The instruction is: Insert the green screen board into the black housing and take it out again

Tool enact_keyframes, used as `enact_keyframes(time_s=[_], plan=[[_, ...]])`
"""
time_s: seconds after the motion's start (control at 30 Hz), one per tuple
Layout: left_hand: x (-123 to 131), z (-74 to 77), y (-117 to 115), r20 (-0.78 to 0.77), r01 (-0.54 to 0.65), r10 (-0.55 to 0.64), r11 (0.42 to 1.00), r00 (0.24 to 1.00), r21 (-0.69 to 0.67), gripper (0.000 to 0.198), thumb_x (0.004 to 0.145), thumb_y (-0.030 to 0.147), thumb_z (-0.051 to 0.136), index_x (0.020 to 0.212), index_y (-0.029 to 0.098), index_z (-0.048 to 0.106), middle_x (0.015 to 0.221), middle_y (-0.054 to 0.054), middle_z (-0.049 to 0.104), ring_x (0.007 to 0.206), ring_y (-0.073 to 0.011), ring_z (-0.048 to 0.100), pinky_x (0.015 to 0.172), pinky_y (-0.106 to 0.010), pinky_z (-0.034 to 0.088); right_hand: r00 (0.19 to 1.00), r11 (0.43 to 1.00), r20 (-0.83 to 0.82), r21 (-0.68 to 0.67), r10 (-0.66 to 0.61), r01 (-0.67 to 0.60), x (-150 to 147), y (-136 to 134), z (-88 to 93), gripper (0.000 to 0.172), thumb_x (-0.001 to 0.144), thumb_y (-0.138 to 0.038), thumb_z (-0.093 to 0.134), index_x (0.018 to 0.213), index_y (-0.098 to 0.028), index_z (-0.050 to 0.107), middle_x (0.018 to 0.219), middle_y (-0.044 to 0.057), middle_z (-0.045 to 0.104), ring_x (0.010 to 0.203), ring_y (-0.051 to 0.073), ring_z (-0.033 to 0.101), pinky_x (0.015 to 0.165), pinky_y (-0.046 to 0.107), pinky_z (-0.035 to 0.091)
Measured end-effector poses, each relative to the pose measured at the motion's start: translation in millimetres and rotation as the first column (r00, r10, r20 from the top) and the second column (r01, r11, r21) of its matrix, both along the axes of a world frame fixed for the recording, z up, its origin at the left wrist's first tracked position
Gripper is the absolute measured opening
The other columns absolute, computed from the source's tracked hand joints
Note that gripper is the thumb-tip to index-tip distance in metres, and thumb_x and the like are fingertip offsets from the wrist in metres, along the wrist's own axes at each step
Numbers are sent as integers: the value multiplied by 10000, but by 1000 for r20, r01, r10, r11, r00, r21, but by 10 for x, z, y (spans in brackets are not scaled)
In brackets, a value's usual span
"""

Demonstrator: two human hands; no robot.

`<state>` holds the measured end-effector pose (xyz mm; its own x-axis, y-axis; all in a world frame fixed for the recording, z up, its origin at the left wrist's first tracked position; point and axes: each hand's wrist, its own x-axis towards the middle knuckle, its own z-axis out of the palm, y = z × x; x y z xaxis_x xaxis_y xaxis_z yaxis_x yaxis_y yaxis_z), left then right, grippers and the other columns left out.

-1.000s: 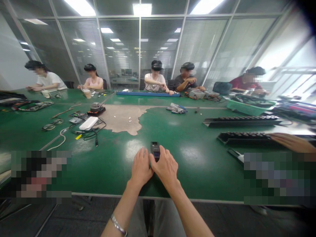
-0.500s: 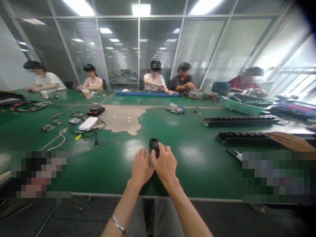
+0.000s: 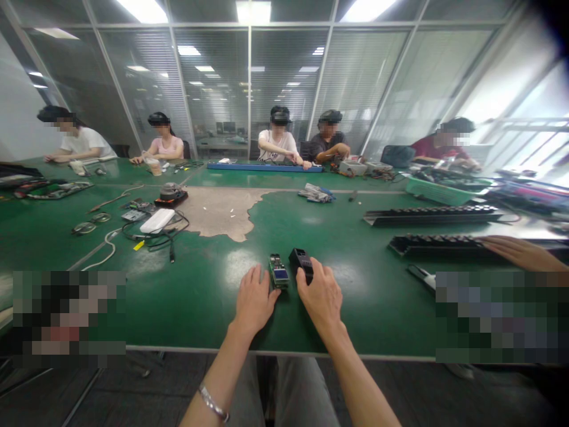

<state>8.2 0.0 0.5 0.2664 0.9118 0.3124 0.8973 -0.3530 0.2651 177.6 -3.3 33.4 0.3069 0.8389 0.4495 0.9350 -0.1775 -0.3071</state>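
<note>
A small green circuit board module [image 3: 279, 275] with a blue screen lies on the green table in front of me. My left hand [image 3: 255, 301] rests at its left side, the thumb at its lower edge and the fingers closed around that side. Just to the right, a black plastic housing [image 3: 301, 261] is gripped between the thumb and fingers of my right hand [image 3: 320, 292]. A narrow strip of table separates module and housing. The underside of the module is hidden.
Cables and a white power bank [image 3: 157, 220] lie to the left. Gloves [image 3: 316, 193] sit farther back. Black metal rails [image 3: 431, 216] are at the right, with another person's hand [image 3: 527, 249] on the nearer one. A green basket [image 3: 448, 190] stands behind them.
My right hand has moved right with the black housing, off the circuit board module, which now shows uncovered. My left hand has stayed nearly in place.
</note>
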Motion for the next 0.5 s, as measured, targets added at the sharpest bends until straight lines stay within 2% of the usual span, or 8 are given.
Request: enact_keyframes(time_s=[0.17,0.27,0.37,0.5], plan=[[10,13,-2,-15,-14,14,1000,1000,28,452,986,420,496,1355,161,530,1498,-167,444,1382,-330,403,1133,-509,357,999,997,43,-78,-23,26,-27,-37,-86,455,964,-448,435,1346,-208,495,1034,90,577,915,217,598,684,285,405],[23,5,-5,-21,-43,44,998,999,46,432,986,404,501,1343,162,536,1480,-171,461,1373,-327,417,1122,-500,371,998,994,56,-104,-16,22,-29,-54,-106,536,940,-490,462,1389,-196,454,1075,105,567,975,238,592,697,299,424],[29,-11,-5,-18,-52,53,997,998,59,421,984,403,505,1329,164,543,1466,-171,474,1364,-323,430,1119,-488,375,999,994,50,-103,-19,24,-13,-70,-137,634,918,-525,482,1440,-175,398,1116,121,560,999,257,583,714,320,442],[28,-33,1,-7,-50,50,996,999,72,420,989,412,488,1328,168,538,1460,-165,479,1360,-320,434,1121,-490,369,1000,998,21,-61,-15,16,11,-86,-173,645,924,-528,464,1452,-164,396,1136,135,559,1028,270,567,754,342,453]])
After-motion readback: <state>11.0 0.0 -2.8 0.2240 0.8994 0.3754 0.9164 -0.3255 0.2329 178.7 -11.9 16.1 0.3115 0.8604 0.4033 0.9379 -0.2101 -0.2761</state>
